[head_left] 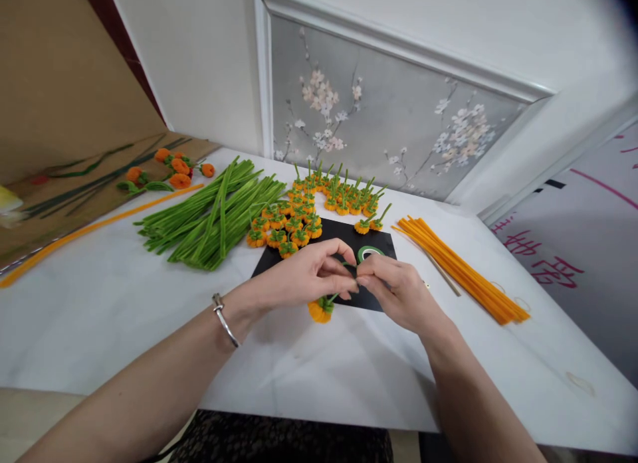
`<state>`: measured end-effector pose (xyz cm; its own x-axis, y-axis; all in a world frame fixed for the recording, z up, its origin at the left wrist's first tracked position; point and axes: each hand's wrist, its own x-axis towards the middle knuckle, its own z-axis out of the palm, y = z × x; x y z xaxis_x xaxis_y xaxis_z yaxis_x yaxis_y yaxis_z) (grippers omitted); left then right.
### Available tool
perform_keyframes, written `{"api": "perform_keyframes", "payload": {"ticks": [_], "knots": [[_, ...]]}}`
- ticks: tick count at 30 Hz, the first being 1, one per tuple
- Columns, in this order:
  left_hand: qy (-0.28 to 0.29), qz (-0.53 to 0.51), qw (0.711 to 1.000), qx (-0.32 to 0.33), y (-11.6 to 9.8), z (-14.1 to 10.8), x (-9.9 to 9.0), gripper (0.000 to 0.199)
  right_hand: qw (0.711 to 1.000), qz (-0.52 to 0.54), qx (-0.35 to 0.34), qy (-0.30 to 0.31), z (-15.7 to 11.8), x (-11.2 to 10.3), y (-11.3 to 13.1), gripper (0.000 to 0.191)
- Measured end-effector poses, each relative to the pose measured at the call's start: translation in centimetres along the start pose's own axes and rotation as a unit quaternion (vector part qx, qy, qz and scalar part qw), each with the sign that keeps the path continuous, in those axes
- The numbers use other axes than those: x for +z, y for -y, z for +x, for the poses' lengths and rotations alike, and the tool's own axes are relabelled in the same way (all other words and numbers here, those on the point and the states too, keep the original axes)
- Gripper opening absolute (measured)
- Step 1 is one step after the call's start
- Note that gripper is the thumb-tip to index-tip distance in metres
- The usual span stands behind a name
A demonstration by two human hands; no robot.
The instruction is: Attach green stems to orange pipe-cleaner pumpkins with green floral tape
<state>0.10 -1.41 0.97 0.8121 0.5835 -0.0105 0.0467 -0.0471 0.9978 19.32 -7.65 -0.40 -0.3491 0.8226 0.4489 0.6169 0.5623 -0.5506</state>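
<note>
An orange fuzzy pipe-cleaner flower with a green collar hangs head down below my left hand. Its green stem runs up into the curled fingers of that hand. Close against those fingertips, my right hand is closed in a pinch; what lies between its fingers is too small to make out. Just behind the hands, a roll of green tape rests on a black mat, partly hidden by my right hand.
Rows of finished orange flowers stand stem up behind the mat. A heap of green pipe cleaners lies left, a bundle of orange ones right. Several orange blooms lie at far left. A wall with a framed panel bounds the table.
</note>
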Motion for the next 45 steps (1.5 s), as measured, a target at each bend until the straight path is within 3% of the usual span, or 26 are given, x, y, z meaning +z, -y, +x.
{"api": "perform_keyframes", "payload": {"ticks": [3, 6, 9, 15, 21, 24, 30, 36, 45], "knots": [[-0.052, 0.043, 0.998, 0.008, 0.1, 0.3, 0.2, 0.032, 1.0, -0.029, -0.005, -0.01, 0.1, 0.1, -0.1, 0.019], [-0.065, 0.046, 0.997, -0.003, 0.5, 0.6, 0.3, 0.026, 0.999, -0.033, -0.017, -0.013, 0.1, 0.2, -0.1, 0.019], [-0.046, 0.038, 0.998, -0.005, 0.6, 0.6, 0.1, 0.025, 0.998, -0.035, -0.041, -0.013, 0.1, 0.2, -0.3, 0.019], [0.044, -0.023, 0.998, -0.029, 0.2, 0.0, -0.5, 0.03, 0.992, -0.029, -0.124, -0.023, -0.1, 0.0, -0.3, 0.02], [0.083, -0.057, 0.994, -0.049, -0.2, -0.4, -0.9, 0.027, 0.988, -0.064, -0.139, -0.015, 0.1, -0.1, 0.2, 0.02], [0.068, -0.017, 0.997, -0.04, -0.2, -0.3, -0.9, 0.027, 0.984, -0.121, -0.128, -0.012, 0.2, 0.1, 0.1, 0.023], [-0.029, 0.063, 0.997, -0.026, 0.4, 0.4, -0.7, 0.028, 0.976, -0.188, -0.109, 0.008, 0.1, 0.6, -0.4, 0.025], [0.002, 0.017, 0.999, -0.047, 0.3, 0.2, -1.1, 0.024, 0.974, -0.178, -0.138, 0.0, 0.1, 0.7, -0.3, 0.026], [0.044, -0.045, 0.995, -0.076, -0.5, -0.4, -1.4, 0.019, 0.948, -0.272, -0.163, -0.016, 0.1, 0.7, -0.1, 0.027]]}}
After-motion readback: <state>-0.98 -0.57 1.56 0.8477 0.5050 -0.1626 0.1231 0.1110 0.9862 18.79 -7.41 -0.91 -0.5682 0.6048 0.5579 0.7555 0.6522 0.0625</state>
